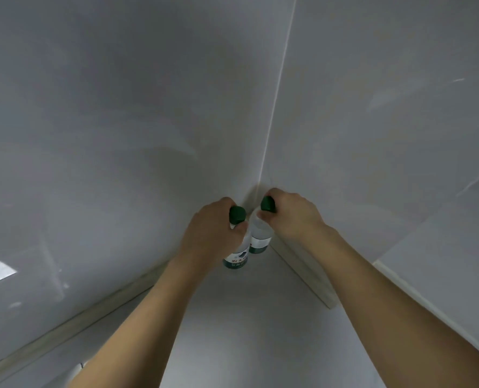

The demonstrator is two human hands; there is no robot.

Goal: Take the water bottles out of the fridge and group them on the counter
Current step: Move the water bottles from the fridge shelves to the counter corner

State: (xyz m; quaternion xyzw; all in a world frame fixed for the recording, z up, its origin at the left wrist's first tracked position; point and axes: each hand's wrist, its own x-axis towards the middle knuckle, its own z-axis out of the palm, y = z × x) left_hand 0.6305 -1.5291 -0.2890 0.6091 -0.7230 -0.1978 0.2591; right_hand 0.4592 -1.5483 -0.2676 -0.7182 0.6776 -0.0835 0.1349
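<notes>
Against smooth grey walls, left hand [210, 233] and right hand [291, 214] each gripping clear green-capped bottles [237, 256].

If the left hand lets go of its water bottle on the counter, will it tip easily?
Probably somewhat. The left bottle looks tall and narrow, so a nudge near its green cap could tip it. It seems full, which likely steadies it. The right bottle stands close beside it.

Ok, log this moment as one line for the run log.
left hand grips left bottle | right hand grips right bottle | bottles side by side in counter corner
</notes>
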